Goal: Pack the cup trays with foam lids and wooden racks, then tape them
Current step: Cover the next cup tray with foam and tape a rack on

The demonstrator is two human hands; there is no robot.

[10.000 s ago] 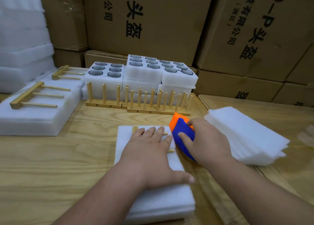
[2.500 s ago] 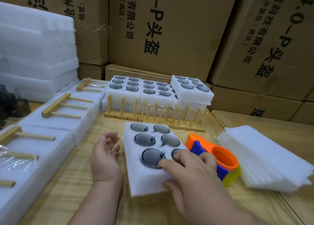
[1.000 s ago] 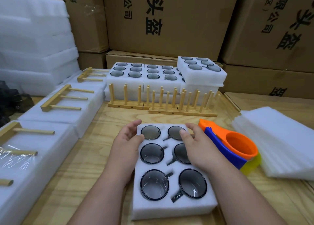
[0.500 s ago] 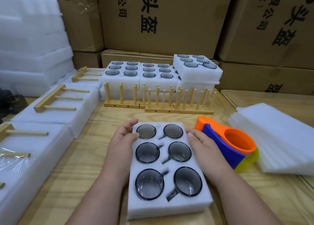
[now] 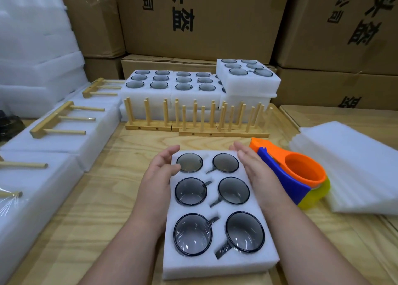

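A white foam cup tray [image 5: 215, 263] holding several grey glass cups lies on the wooden table in front of me. My left hand [image 5: 158, 172] rests along its left edge, fingers relaxed, thumb over the far left corner. Along the tray's right edge lies my right hand [image 5: 252, 170], fingers straight. An orange, blue and yellow tape dispenser [image 5: 299, 177] sits just right of the tray. A stack of thin foam lids [image 5: 353, 166] lies at the right. Upright wooden racks [image 5: 196, 121] stand in a row beyond the tray.
More cup trays [image 5: 172, 86] stand stacked behind the racks. Packed foam trays with wooden racks on top [image 5: 62, 129] line the left side. Thick foam blocks [image 5: 32, 48] pile up at far left. Cardboard boxes [image 5: 204, 20] wall the back.
Ten seconds ago I was taping a packed tray; it now lies at the left and an open cup tray lies before me. In the last second my hands slid out to its side edges.
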